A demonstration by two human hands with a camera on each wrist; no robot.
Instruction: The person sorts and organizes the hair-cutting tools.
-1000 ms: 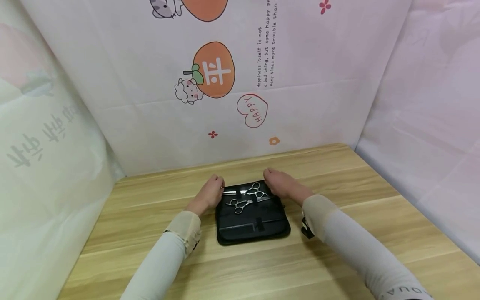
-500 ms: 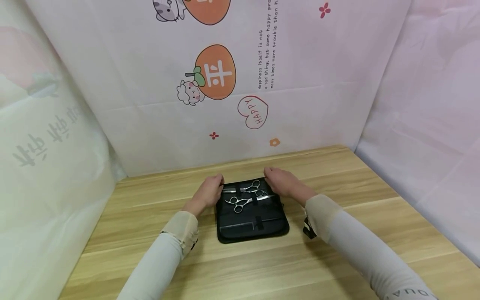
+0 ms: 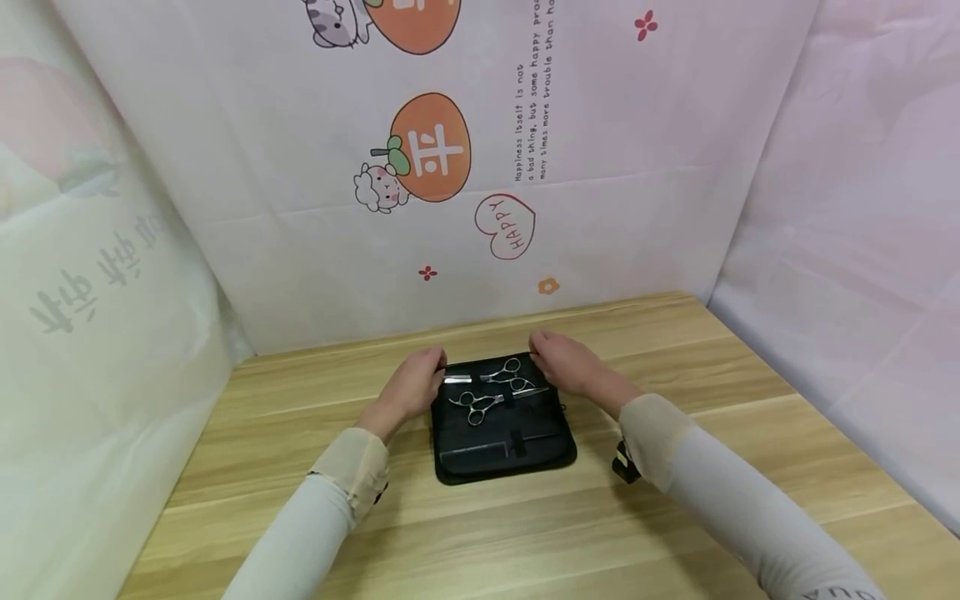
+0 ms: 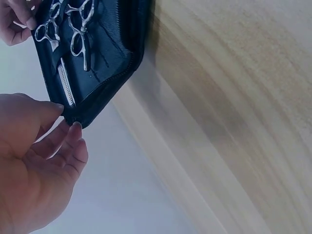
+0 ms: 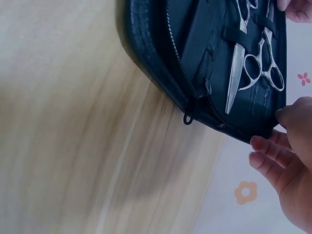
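Observation:
A black zippered scissors case (image 3: 480, 435) lies unfolded over the wooden table, its far edge between both hands. My left hand (image 3: 408, 385) pinches the far left corner; the left wrist view shows the thumb on top and fingers beneath. At the far right corner my right hand (image 3: 567, 363) pinches the case the same way. Elastic loops hold two pairs of silver scissors: thinning scissors (image 4: 67, 85) with a toothed blade along the far edge, and plain-bladed scissors (image 5: 236, 73) closer in. A dark comb (image 3: 474, 459) sits near the front edge. A zipper pull (image 5: 188, 118) hangs from the right side.
The wood-grain table (image 3: 465, 542) reaches back to a white printed cloth (image 3: 615, 233) standing behind it. More white cloth rises at the left and right sides. Both wrists wear beige bands (image 3: 351, 463) with dark devices beneath.
The case has shifted slightly toward the back cloth, its far edge a little higher in the head view. Both hands keep their grip on its corners, and the forearms have spread slightly.

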